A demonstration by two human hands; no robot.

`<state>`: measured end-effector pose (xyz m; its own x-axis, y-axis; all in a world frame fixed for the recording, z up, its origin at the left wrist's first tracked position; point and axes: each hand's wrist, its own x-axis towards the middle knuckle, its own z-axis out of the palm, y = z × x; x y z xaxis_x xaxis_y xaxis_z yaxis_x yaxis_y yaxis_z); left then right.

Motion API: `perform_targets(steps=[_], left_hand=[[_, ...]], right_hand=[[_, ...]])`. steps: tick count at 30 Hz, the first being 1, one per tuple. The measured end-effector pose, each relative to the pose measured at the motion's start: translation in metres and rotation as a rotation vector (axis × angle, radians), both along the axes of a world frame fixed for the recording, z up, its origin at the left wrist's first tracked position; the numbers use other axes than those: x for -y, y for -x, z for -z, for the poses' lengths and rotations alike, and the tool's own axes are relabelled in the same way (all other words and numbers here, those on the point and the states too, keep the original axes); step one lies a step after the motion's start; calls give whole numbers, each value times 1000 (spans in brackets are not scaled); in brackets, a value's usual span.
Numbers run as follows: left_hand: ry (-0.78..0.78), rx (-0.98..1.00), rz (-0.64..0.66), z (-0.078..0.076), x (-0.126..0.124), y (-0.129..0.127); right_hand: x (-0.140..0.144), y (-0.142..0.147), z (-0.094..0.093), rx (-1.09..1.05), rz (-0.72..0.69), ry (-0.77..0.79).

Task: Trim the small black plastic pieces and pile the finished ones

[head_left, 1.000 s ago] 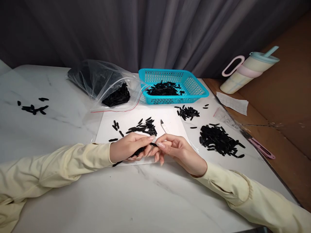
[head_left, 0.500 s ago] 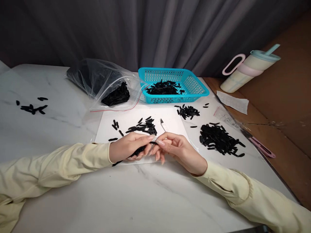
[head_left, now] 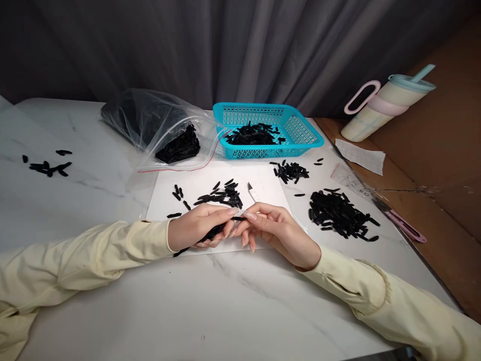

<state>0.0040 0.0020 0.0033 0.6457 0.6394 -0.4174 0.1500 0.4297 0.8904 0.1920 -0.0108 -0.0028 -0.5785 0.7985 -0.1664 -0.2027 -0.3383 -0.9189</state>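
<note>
The black strip (head_left: 238, 218) sits above the white sheet (head_left: 270, 184), one end pinched by my left hand (head_left: 201, 220), which also cups more black pieces (head_left: 215, 232), the other by my right hand (head_left: 280, 230). I seem to be working this piece singly; next calls for a light, steady pinch.
</note>
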Motion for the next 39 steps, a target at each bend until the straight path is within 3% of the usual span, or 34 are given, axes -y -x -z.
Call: perform_targets(steps=[13,39], left_hand=[[-25,32,7,3,-1,2],[22,132,21,5,-1,3]], right_hand=[[-1,0,-1,-3,6,70],[0,-1,4,-8,-32,5]])
